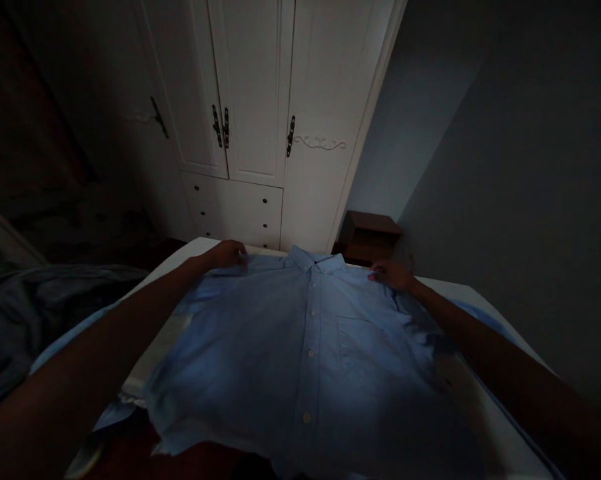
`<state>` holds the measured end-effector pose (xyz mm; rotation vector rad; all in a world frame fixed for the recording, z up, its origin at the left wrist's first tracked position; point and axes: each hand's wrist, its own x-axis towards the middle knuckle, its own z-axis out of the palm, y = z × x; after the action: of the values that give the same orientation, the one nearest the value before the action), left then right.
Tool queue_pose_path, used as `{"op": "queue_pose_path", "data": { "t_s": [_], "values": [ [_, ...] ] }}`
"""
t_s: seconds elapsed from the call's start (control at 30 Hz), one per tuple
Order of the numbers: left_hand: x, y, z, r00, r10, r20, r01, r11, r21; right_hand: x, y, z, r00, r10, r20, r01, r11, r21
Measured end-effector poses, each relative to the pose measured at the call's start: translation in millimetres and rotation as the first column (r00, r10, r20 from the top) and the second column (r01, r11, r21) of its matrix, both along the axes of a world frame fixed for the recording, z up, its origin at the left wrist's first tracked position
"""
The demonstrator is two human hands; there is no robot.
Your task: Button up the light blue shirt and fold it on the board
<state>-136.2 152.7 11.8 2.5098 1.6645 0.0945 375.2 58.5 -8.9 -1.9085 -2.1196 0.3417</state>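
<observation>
A light blue button-up shirt [275, 333] lies spread face up, its collar pointing away from me and its front buttoned. One chest pocket shows on the right half. My left hand [229, 254] grips the shirt at the left shoulder, fingers closed on the cloth. At the opposite shoulder my right hand [393, 273] pinches the fabric. Both sleeves hang out to the sides under my forearms. The lower hem drops over the near edge, where it is dark and partly out of view.
Beneath the shirt is a white-topped table [460, 291]. A white wardrobe [250, 100] with dark handles and drawers stands beyond it. A brown wooden cabinet [370, 233] sits by the grey wall at right. Dark crumpled fabric [35, 320] lies at left.
</observation>
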Motion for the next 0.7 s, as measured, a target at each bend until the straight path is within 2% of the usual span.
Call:
{"op": "queue_pose_path", "data": {
  "t_s": [0.13,0.27,0.37,0.47,0.6,0.7],
  "values": [
    [5.5,-1.5,-0.2,0.99,0.14,0.018,-0.141,0.986,0.085,2.1,4.4,-0.1,0.996,-0.085,0.004,0.085,0.996,0.031],
    [15.9,-4.3,-5.1,0.964,0.267,0.0,-0.265,0.959,0.099,-0.6,4.6,-6.3,0.987,-0.159,0.039,0.157,0.987,0.042],
    [19.5,-4.4,-5.5,0.953,0.302,0.009,-0.301,0.947,0.115,-3.6,0.7,-8.7,0.984,-0.175,0.043,0.173,0.984,0.043],
    [23.0,-0.3,-1.5,0.98,0.195,0.036,-0.198,0.973,0.119,-5.5,-3.0,-5.5,0.992,-0.122,0.018,0.121,0.991,0.057],
    [39.4,7.9,-0.6,0.994,-0.091,0.053,0.085,0.991,0.106,-15.2,1.9,-3.8,0.999,-0.018,-0.032,0.021,0.993,0.114],
    [55.6,12.1,-4.9,0.985,-0.167,0.036,0.165,0.985,0.057,-31.1,13.6,-11.2,0.997,0.026,-0.068,-0.016,0.989,0.15]
  ]
}}
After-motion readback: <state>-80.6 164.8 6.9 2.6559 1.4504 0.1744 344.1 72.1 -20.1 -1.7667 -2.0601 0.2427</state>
